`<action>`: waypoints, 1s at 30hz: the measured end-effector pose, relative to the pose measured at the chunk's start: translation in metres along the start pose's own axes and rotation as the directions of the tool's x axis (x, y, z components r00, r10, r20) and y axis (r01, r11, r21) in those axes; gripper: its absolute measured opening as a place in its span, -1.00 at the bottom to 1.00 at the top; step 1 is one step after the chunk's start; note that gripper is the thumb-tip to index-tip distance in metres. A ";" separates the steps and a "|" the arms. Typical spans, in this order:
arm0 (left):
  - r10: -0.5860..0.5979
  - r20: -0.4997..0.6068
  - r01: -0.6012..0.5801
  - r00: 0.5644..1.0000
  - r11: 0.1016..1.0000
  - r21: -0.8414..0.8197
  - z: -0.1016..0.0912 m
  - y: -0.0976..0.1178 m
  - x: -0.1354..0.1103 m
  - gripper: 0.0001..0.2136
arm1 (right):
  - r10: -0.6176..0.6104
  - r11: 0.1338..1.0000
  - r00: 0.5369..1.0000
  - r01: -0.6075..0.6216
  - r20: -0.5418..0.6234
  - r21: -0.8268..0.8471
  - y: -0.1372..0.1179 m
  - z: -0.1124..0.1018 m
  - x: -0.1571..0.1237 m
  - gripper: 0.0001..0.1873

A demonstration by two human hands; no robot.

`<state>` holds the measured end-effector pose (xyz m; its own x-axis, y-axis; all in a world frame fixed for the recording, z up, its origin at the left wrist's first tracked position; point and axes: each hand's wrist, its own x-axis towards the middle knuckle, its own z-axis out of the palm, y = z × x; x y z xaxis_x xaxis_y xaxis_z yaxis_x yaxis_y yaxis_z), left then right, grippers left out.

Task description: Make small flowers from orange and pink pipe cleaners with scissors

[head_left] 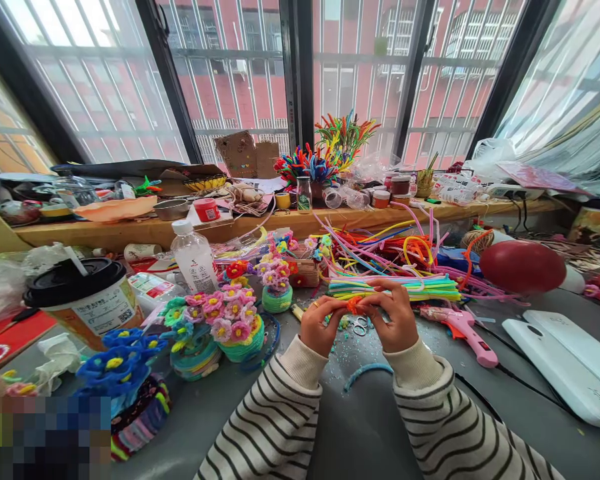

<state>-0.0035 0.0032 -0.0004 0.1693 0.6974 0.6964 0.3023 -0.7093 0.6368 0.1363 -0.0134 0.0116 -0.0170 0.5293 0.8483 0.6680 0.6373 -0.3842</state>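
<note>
Between my two hands is a small orange piece of bent pipe cleaner (353, 305), pinched from both sides. My left hand (321, 325) grips its left end with thumb and fingertips. At the other end, my right hand (391, 317) pinches it too, with some fingers raised. Small scissors (360, 326) lie on the table just beneath. A blue pipe cleaner (365, 372) curves across the grey table near my right wrist. Behind my hands rests a bundle of pastel pipe cleaners (430, 288). A pink glue gun (467, 331) lies to the right.
Several pots of pipe-cleaner flowers (235, 323) stand at the left, beside a lidded cup (83, 293) and a plastic bottle (194, 260). A white flat device (570, 367) and a dark red balloon-like object (523, 266) are at the right. A cluttered wooden sill (260, 223) runs behind.
</note>
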 end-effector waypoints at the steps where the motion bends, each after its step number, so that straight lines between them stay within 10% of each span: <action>1: 0.000 -0.001 0.000 1.000 1.000 -0.003 0.000 0.000 0.000 -0.90 | 0.001 1.000 1.000 -0.001 0.002 0.001 0.000 0.000 0.000 -0.92; 19: -0.032 -0.167 0.028 0.985 0.999 -0.027 -0.001 -0.003 0.000 -0.93 | 0.147 0.979 0.988 -0.137 -0.056 0.153 0.007 0.006 -0.003 -0.75; 30: -0.057 -0.078 0.053 0.995 0.997 -0.050 0.000 -0.002 -0.001 -0.93 | 0.113 0.960 0.991 -0.129 0.075 0.250 -0.005 0.007 -0.005 -0.77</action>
<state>-0.0045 0.0041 -0.0024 0.0780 0.7264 0.6828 0.2631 -0.6756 0.6887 0.1278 -0.0146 0.0067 0.0029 0.6387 0.7694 0.4570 0.6835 -0.5692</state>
